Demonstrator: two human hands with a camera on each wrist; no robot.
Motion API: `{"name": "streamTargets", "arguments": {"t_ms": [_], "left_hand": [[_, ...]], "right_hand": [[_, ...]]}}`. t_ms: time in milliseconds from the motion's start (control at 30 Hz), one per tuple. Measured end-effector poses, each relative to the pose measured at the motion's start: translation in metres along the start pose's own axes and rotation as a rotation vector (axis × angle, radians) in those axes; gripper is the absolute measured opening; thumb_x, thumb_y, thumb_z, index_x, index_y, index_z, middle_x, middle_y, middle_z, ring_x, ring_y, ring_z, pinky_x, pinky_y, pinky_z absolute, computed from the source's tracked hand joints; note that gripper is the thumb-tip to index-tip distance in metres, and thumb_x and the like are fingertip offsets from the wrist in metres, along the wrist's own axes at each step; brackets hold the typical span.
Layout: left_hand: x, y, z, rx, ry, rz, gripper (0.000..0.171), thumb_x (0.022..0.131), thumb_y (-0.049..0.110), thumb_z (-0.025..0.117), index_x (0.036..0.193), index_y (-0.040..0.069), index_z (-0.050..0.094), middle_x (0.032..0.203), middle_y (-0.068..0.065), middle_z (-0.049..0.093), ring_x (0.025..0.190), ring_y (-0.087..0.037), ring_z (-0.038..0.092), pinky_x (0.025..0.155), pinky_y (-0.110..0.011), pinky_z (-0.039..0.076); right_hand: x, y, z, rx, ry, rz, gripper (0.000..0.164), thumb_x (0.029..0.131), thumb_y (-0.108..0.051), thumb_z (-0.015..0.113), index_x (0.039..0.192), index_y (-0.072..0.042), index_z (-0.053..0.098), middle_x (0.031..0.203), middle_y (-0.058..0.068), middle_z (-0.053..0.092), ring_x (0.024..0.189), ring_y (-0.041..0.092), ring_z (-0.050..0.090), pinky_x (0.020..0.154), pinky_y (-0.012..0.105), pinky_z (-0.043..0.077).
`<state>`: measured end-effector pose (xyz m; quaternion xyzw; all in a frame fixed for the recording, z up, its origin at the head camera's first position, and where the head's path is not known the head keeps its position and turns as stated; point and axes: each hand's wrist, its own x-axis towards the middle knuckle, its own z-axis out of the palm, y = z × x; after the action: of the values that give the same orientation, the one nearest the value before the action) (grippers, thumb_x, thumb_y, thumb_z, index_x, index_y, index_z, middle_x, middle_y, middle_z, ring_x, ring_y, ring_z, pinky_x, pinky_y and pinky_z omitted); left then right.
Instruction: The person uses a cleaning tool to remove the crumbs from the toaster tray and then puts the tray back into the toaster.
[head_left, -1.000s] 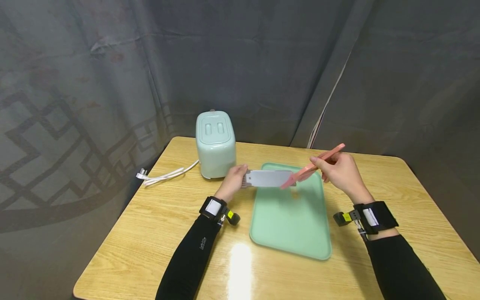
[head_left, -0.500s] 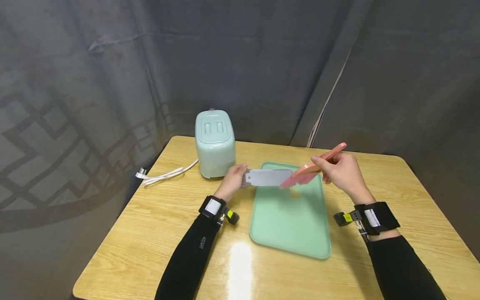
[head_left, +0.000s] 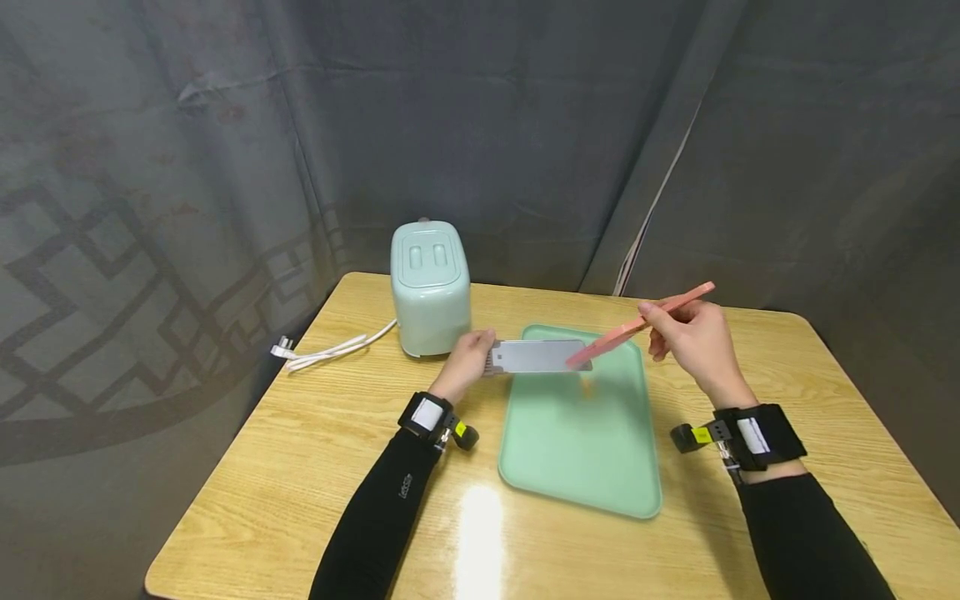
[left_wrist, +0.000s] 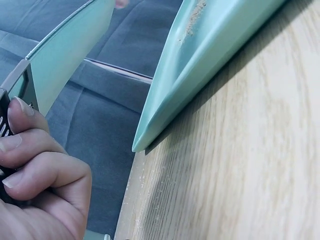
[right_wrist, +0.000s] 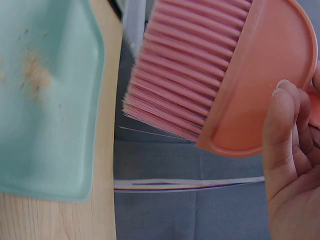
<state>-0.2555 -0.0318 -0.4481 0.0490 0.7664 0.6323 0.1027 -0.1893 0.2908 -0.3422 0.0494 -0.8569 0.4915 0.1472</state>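
Observation:
In the head view my left hand grips one end of a flat grey toaster crumb tray, raised above a mint-green serving tray. A coral hand brush is held in my right hand, its bristles at the crumb tray's far right end. Fingers curl round the crumb tray's dark slotted end in the left wrist view. Seen from the right wrist, pink bristles fan out from the brush's rounded orange handle. Tan crumbs lie in a small heap on the serving tray.
A pale mint toaster stands behind my left hand, its lid on top. Its white cord and plug lie to the left, the plug at the table's edge. A grey curtain hangs behind the wooden table.
My right hand has shifted right and slightly up, drawing the brush along the crumb tray and turning it edge-on. The left hand and crumb tray stay nearly in place.

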Motion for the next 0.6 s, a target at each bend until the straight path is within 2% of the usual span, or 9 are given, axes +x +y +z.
{"name": "streamTargets", "arguments": {"t_ms": [133, 333, 433, 600], "left_hand": [[0.001, 0.0, 0.0, 0.013, -0.002, 0.009, 0.044, 0.112, 0.037, 0.042, 0.122, 0.002, 0.066, 0.108, -0.012, 0.068, 0.097, -0.022, 0.063, 0.085, -0.032, 0.051], [0.001, 0.004, 0.005, -0.004, -0.017, 0.014, 0.044, 0.112, 0.036, 0.042, 0.117, 0.0, 0.066, 0.102, -0.01, 0.068, 0.089, -0.018, 0.063, 0.08, -0.028, 0.053], [0.001, 0.005, 0.008, -0.034, -0.036, 0.016, 0.043, 0.113, 0.035, 0.041, 0.114, -0.001, 0.066, 0.097, -0.009, 0.068, 0.082, -0.016, 0.064, 0.074, -0.026, 0.056], [0.0, 0.006, 0.012, -0.037, -0.059, 0.024, 0.043, 0.113, 0.036, 0.04, 0.112, 0.001, 0.066, 0.092, -0.006, 0.067, 0.078, -0.015, 0.063, 0.071, -0.026, 0.055]], "right_hand": [[0.004, -0.005, 0.002, 0.161, -0.004, -0.042, 0.036, 0.104, -0.029, 0.064, 0.114, 0.006, 0.066, 0.071, -0.005, 0.07, 0.053, 0.012, 0.068, 0.054, 0.024, 0.059], [0.011, -0.017, 0.016, 0.409, -0.132, -0.086, 0.036, 0.106, -0.02, 0.061, 0.123, 0.013, 0.06, 0.081, 0.001, 0.075, 0.055, 0.012, 0.067, 0.053, 0.024, 0.058], [0.015, -0.022, 0.026, 0.441, -0.221, -0.089, 0.036, 0.107, -0.019, 0.06, 0.124, 0.013, 0.059, 0.082, 0.003, 0.074, 0.057, 0.013, 0.066, 0.053, 0.025, 0.057], [0.019, -0.029, 0.044, 0.371, -0.329, -0.048, 0.038, 0.108, -0.023, 0.058, 0.13, 0.008, 0.057, 0.09, -0.001, 0.074, 0.066, 0.012, 0.067, 0.058, 0.025, 0.057]]}}
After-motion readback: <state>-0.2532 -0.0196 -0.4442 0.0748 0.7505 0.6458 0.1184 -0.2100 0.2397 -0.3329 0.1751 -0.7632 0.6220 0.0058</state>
